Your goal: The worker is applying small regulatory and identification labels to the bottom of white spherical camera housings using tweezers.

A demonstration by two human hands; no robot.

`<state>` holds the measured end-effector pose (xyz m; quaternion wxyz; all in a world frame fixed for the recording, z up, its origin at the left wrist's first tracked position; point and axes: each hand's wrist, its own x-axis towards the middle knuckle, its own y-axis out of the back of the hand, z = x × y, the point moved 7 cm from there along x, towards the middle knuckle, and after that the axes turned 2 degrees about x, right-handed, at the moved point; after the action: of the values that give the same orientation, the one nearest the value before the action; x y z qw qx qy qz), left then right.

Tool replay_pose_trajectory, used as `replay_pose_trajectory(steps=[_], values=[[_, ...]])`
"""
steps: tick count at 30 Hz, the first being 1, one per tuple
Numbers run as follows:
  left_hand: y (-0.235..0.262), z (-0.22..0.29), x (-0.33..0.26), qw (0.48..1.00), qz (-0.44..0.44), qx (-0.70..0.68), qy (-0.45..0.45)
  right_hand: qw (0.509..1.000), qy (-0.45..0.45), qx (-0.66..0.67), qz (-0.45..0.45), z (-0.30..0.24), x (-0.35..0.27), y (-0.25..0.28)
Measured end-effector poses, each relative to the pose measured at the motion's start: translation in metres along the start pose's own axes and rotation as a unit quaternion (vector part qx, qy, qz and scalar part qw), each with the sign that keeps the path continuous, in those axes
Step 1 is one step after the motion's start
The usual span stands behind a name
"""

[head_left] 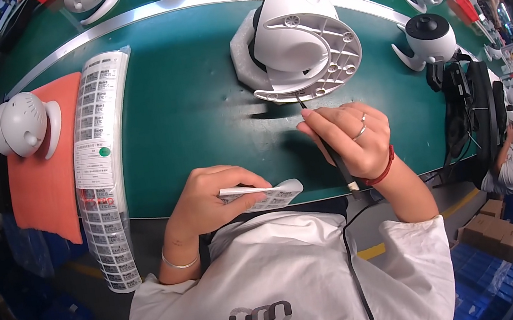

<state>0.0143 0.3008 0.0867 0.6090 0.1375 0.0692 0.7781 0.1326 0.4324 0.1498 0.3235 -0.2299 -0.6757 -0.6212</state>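
Note:
My right hand (pixel 354 137) is closed round a black pen-shaped tool (pixel 332 152) with a cord at its back end. The tool's tip meets, or nearly meets, the near edge of a white device's base, where a small dark mark shows. That rounded white device (pixel 297 44) lies tipped over, its oval underside facing me, on a pale foam block (pixel 244 55). Pinched between thumb and fingers of my left hand (pixel 212 195) is a folded sheet of printed labels (pixel 274 195), held low at the table's front edge.
A long stack of label sheets (pixel 96 126) lies at left, beside an orange mat (pixel 46 187) bearing another white device (pixel 22 126). Black-topped white devices (pixel 430 39) and black cables (pixel 456 101) lie at right. A dark cord (pixel 351 264) hangs over my shirt. Another person (pixel 509 169) sits far right.

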Motion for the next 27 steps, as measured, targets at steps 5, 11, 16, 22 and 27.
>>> replay_pose_trajectory(steps=[5,11,16,22,27], values=[[0.000,0.000,0.000,1.000,0.000,0.002,-0.004,0.967,-0.210,0.131,0.059,0.025,-0.015,0.001],[0.000,-0.001,0.000,1.000,-0.004,0.001,0.006,0.927,-0.284,0.210,0.124,0.036,-0.026,0.001],[-0.001,0.000,0.000,1.000,-0.018,0.006,0.015,0.993,-0.097,0.016,0.059,0.004,-0.005,-0.011],[-0.001,0.001,-0.001,0.999,-0.016,0.004,0.028,0.981,-0.161,0.084,0.067,0.002,-0.001,-0.010],[0.000,0.000,-0.004,1.000,-0.003,0.004,0.009,0.791,-0.423,0.434,0.088,0.043,-0.006,0.019]])
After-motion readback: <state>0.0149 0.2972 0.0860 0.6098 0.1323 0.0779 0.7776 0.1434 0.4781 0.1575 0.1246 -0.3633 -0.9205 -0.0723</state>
